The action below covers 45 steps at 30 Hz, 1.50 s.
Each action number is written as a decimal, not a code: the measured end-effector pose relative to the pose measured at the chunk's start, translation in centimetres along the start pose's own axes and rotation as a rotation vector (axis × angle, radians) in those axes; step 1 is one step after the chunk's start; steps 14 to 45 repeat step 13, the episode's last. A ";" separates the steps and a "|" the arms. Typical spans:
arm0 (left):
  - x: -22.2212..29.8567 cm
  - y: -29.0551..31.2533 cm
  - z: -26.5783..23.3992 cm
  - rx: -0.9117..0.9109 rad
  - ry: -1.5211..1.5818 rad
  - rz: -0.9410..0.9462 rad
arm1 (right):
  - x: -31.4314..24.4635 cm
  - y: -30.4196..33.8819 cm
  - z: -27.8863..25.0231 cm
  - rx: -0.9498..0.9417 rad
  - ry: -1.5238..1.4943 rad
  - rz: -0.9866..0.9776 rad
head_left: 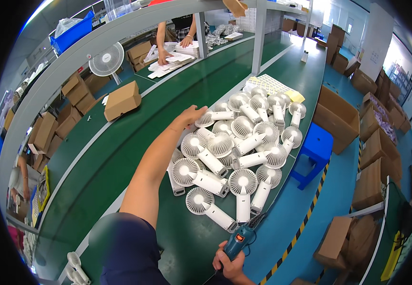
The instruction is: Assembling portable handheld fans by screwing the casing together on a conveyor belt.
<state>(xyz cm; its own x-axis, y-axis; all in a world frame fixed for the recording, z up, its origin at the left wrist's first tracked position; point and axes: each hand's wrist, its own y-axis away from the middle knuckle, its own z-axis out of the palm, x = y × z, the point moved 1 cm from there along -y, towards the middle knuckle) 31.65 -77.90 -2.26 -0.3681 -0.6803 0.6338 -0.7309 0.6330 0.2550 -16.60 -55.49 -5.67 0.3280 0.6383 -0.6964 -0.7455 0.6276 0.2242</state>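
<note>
A pile of white handheld fans [220, 143] with round grilles lies on the green worktop in front of me. My left hand [192, 115] reaches to the pile's far left edge, fingers stretched out beside a fan [205, 119]; whether it touches that fan I cannot tell. Low at the right, my right hand [229, 262] is closed round a teal electric screwdriver [239, 240] with an orange-red switch. The screwdriver's front end is close to the handle of the nearest fan [243, 190].
Behind the pile lie a sheet of white pieces [268, 84] and a yellow pad [295, 96]. A metal post [258, 42] rises there. Across the belt sits a cardboard box [122, 100]; a co-worker's hands [164, 56] handle white cartons. A blue stool [314, 149] stands at right.
</note>
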 end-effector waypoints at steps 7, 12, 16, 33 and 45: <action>0.2 0.1 -1.0 -0.107 0.084 -0.025 | 0.2 -0.2 0.0 -0.004 0.018 -0.018; -0.9 0.9 -1.9 -0.265 0.070 0.250 | 0.0 -0.3 -0.1 0.000 0.013 0.014; -1.2 0.9 -2.4 -0.344 0.014 0.303 | 0.2 -0.2 -0.1 0.002 0.018 0.025; -1.2 0.9 -2.4 -0.344 0.014 0.303 | 0.2 -0.2 -0.1 0.002 0.018 0.025; -1.2 0.9 -2.4 -0.344 0.014 0.303 | 0.2 -0.2 -0.1 0.002 0.018 0.025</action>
